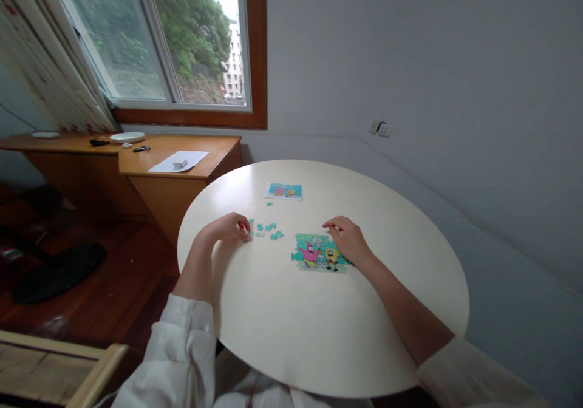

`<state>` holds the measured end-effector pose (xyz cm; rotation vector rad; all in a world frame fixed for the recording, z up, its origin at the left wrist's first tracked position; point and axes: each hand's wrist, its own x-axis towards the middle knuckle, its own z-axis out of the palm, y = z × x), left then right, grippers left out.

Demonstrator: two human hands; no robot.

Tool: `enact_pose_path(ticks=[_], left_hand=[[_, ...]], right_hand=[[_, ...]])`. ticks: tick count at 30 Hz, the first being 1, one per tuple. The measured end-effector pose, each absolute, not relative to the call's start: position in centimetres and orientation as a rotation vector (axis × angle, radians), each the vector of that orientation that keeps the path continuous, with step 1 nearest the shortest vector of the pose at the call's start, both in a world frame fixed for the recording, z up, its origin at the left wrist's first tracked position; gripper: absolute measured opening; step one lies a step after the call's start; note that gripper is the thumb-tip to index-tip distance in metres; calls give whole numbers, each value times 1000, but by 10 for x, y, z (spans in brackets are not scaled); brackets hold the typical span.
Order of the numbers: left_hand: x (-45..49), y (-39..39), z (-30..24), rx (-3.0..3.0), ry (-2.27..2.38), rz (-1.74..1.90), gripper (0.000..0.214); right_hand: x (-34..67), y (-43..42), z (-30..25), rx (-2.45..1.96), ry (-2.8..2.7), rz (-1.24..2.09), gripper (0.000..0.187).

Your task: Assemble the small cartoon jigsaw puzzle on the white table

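A partly joined jigsaw puzzle (319,254) lies flat on the round table, with a pink starfish, a squid-like figure and a yellow sponge character on teal. My right hand (350,239) rests over its upper right corner, palm down, fingers stretched forward and a little apart. To the left, my left hand (233,227) is bent down with its fingers curled and the tips at a puzzle piece (249,235), partly hidden by them. Several loose puzzle pieces (270,227) lie just right of those fingers. One single piece (269,204) lies farther back.
A printed reference picture (285,191) lies toward the back of the white round table (273,323). Behind at left, a wooden desk (218,153) holds a white plate (127,136), paper (159,164) and small objects. A black round stand base (59,271) is on the floor.
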<state>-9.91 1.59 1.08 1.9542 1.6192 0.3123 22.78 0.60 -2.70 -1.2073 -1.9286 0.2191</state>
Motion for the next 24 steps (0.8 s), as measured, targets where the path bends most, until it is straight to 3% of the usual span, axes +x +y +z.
enact_pose_path(ticks=[10,24], left_hand=[[-99,14,9,2040,1515,247,18],[-82,8,17,1957,1313,480,10]], right_hand=[[227,6,-27,-1222,-1927,229,21],[227,4,-25,-1226,-1886,253,21]])
